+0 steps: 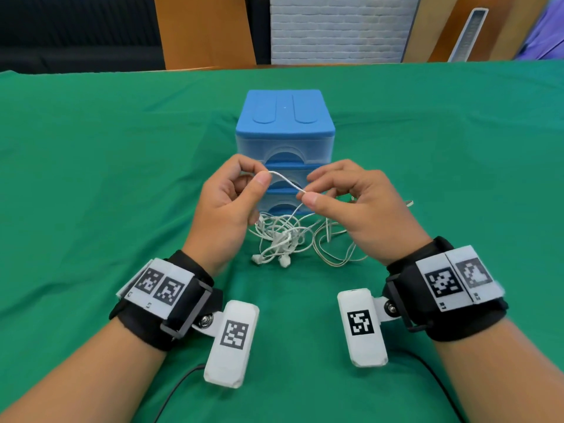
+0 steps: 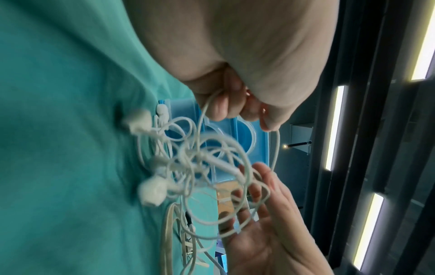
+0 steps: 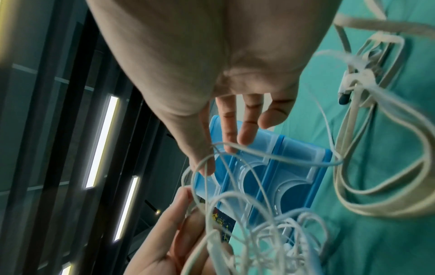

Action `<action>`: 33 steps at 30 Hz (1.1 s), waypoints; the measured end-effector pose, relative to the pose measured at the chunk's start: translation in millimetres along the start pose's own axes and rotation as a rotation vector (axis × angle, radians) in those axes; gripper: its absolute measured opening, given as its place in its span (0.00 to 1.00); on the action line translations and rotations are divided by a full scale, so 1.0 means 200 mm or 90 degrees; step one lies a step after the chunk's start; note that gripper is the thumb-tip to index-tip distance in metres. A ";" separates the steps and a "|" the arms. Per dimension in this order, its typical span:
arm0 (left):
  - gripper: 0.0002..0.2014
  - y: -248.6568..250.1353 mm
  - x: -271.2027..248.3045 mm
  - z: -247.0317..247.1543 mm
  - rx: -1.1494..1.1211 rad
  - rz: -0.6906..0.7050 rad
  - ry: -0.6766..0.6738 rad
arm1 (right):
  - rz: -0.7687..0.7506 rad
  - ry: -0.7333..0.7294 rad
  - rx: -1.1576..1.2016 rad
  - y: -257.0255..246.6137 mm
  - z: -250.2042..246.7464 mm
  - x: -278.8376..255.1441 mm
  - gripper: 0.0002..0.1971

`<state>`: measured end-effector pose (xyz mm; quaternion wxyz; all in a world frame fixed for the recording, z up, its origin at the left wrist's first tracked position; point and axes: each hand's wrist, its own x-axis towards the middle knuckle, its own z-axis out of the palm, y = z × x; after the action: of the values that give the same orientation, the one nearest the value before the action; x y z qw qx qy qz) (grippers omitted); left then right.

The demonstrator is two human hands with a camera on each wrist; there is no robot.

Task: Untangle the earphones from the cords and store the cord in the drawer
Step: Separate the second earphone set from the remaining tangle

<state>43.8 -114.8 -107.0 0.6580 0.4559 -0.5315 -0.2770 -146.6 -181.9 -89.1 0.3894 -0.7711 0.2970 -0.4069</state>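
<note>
We see a white tangle of earphones (image 1: pixel 279 239) lying on the green tablecloth (image 1: pixel 91 178), between our wrists and just in front of a small blue drawer unit (image 1: pixel 285 129) at 12 o'clock. How the strands knot together is hard to make out, and both wrist views are blurred. A flat beige cord (image 1: pixel 332 254) loops at 3 o'clock of the tangle, partly hidden under the right hand (image 1: pixel 360 209). One thin strand rises from the heap and runs taut between the hands: the left hand (image 1: pixel 229 203) pinches it at thumb and forefinger, and the right hand pinches its other end likewise.
</note>
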 end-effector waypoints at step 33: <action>0.18 -0.05 0.00 -0.02 0.118 -0.132 0.055 | 0.052 0.201 0.549 -0.07 -0.24 0.01 0.12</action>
<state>47.9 -117.2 -116.0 0.6033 0.5784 -0.4761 -0.2733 -185.0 -194.2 -59.5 0.6404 -0.4551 0.1863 -0.5900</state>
